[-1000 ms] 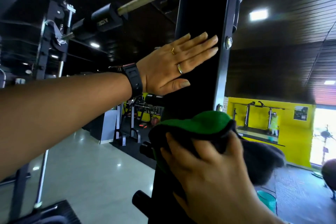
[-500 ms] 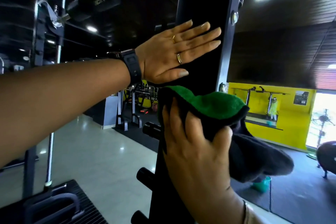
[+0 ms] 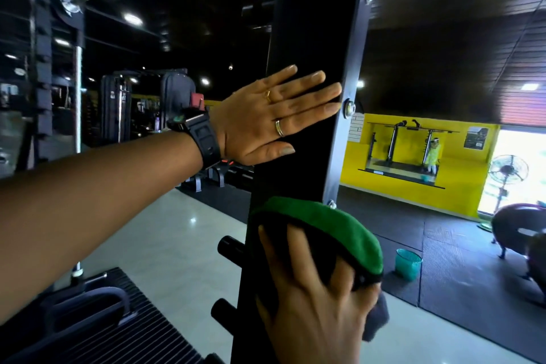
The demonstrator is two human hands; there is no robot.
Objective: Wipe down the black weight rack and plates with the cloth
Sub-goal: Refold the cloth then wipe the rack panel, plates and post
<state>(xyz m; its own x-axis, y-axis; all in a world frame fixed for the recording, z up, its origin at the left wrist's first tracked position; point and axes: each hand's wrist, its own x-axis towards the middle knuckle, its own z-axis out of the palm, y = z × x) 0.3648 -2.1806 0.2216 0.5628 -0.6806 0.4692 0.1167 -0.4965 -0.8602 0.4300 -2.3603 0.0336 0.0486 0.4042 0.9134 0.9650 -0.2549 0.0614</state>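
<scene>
Ribbed black matting is lying at the lower left, on the pale gym floor. Above it a bare forearm is reaching across from the left, wearing a black wristwatch. The left hand is resting flat against the front face of the black rack upright, fingers straight and slightly spread, holding nothing; two rings are showing on its fingers. The longest fingertips are reaching almost to a silver bolt on the upright's right edge. Lower down, two short black pegs are sticking out from the upright's left side, one above the other. Just right of them, the green cloth is lying pressed against the front face of the upright, well below the left hand. The right hand is covering the cloth's lower part, its spread fingers bending over the bunched fabric and gripping it, while a dark end of the cloth is hanging out beside the hand's right edge. Farther right, a teal basket is standing on dark floor mats. Behind it, a yellow wall is carrying a mirror, and a pedestal fan is standing by the bright doorway.
</scene>
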